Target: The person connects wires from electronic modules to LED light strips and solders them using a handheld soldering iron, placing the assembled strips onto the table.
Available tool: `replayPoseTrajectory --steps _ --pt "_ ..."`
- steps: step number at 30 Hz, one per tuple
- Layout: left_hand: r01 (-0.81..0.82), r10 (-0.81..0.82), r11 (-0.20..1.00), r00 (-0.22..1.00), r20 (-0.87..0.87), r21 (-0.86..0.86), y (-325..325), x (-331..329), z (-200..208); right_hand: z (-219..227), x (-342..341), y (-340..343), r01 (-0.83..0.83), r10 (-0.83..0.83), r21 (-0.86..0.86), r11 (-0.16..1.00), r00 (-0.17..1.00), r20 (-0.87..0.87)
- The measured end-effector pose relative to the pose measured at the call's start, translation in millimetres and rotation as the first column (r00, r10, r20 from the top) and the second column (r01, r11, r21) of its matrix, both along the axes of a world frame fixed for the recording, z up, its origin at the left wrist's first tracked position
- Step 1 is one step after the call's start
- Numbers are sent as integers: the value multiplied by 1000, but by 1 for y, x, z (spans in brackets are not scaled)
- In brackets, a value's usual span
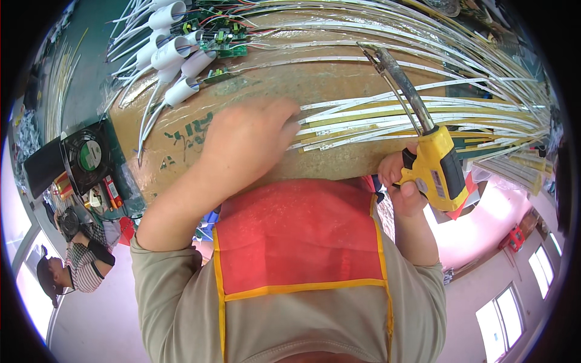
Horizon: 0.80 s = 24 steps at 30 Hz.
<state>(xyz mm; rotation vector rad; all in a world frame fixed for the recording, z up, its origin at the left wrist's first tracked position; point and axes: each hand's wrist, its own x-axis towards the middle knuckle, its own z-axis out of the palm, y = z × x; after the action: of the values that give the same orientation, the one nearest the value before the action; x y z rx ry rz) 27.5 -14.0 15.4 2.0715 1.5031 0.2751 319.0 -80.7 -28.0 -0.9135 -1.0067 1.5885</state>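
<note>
My left hand [248, 142] lies flat on the brown cardboard work surface [181, 130], its fingertips resting on the near ends of a fan of long white and yellow light strips [387, 118]. My right hand [404, 181] grips a yellow pistol-shaped soldering gun [437, 168]. Its long dark metal tip [396, 72] points away from me, raised over the strips. The strips spread out toward the right edge of the surface.
Several white plastic tubes [175, 51] with white wires lie at the far left, beside green circuit boards [224, 36]. A black cooling fan [88, 156] stands at the left edge. Another person in a striped shirt [82, 260] is at lower left.
</note>
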Motion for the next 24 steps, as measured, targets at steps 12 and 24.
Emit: replayPoseTrajectory --steps 12,24 --pt "38 -41 985 999 14 166 10 -10 -5 -1 -1 -1 27 -28 9 1000 1000 4" --pt "52 -49 995 998 -37 83 9 0 2 -2 1 -2 30 -30 -5 1000 1000 -7"
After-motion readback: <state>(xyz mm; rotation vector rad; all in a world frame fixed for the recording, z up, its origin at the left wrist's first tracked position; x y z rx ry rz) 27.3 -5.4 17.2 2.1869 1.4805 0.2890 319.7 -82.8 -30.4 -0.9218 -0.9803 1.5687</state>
